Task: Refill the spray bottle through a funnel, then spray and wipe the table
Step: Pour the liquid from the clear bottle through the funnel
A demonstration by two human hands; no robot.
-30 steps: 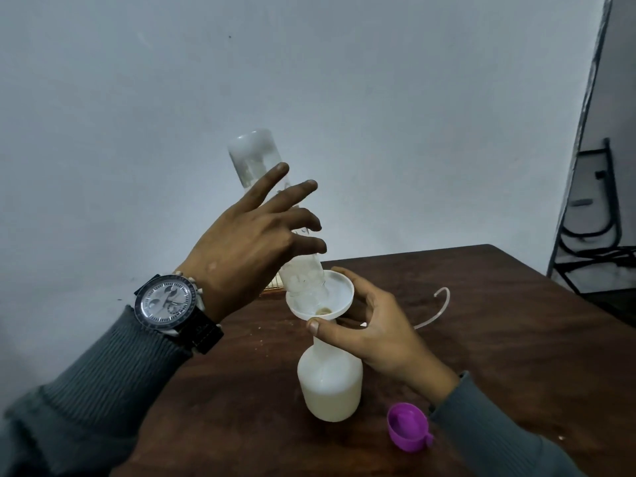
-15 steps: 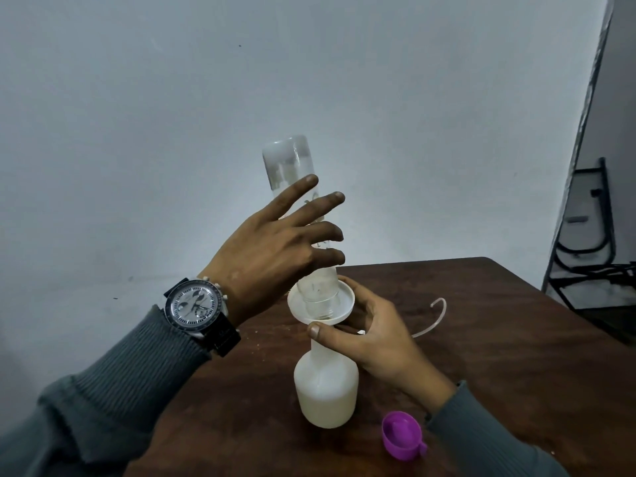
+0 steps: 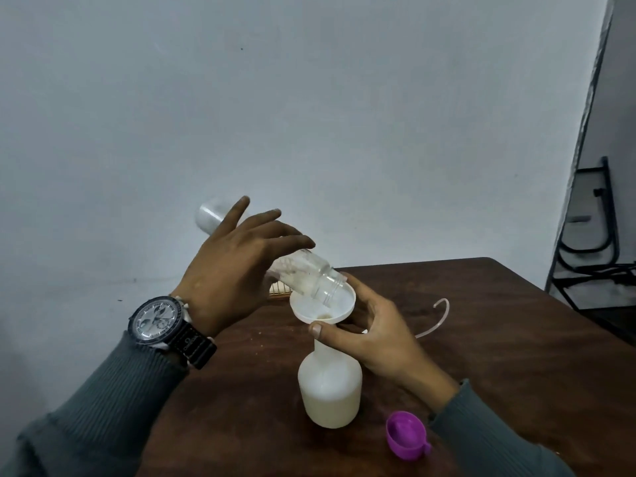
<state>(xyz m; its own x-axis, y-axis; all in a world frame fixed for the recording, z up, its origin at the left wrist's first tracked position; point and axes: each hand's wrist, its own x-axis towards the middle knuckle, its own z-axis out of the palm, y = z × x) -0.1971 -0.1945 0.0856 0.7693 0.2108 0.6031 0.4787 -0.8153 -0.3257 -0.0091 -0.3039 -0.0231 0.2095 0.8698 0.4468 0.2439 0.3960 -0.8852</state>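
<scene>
A white spray bottle [image 3: 329, 390] without its head stands on the brown table [image 3: 499, 339]. A white funnel [image 3: 340, 301] sits in its neck. My right hand [image 3: 375, 335] is wrapped around the funnel's stem and the bottle's neck. My left hand [image 3: 237, 266] grips a clear plastic bottle [image 3: 309, 273], tilted with its open mouth down over the funnel's bowl and its base up to the left. The clear bottle looks almost empty.
A purple cap [image 3: 406, 440] lies on the table to the right of the spray bottle. A thin clear tube [image 3: 437, 315] curves on the table behind my right hand. A small woven thing [image 3: 278, 289] peeks out behind my left hand. A black metal frame [image 3: 592, 235] stands at the far right.
The clear bottle has swung from nearly upside-down in the funnel to a shallower tilt, its base dropping to the left and its mouth lifting to the funnel's rim. My right hand has stayed put.
</scene>
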